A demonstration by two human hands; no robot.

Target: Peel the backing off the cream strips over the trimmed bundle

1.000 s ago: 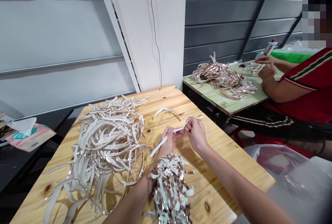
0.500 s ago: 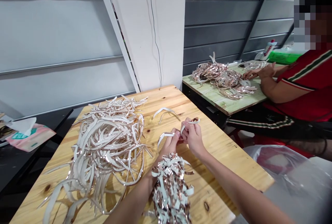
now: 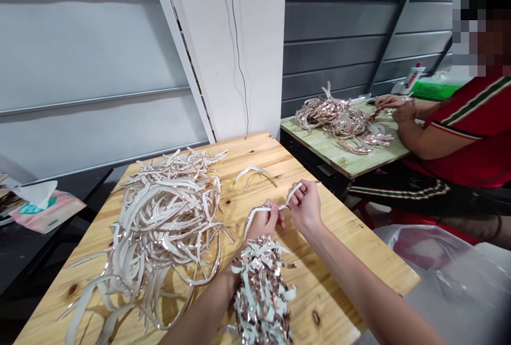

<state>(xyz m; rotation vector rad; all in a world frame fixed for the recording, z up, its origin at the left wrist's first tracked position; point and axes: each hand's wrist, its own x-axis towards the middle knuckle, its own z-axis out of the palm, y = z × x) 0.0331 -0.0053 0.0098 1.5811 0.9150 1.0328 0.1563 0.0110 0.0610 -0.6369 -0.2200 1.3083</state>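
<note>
Ribbon strip (image 3: 257, 208), white on one face and shiny along its edge, runs from my left hand (image 3: 265, 222) to my right (image 3: 305, 209). Under everything is the wooden table (image 3: 275, 153). Left of my left hand sprawls the big pile of loose ribbon (image 3: 163, 217), and on that hand's near side, by the wrist, lies the fringed bundle (image 3: 261, 292). Just beyond my left hand are a couple of stray strips (image 3: 255, 168). Smallest of all is my grip: left thumb pressed on the ribbon, its tail drooping off to the left, and right fingers curled closed on the other part. If I pulled unevenly or too hard, I think the thin, twisted stretch between my hands could crease or tear. A slack left thumb might let it slip, and the drooping tail could catch in the pile.
</note>
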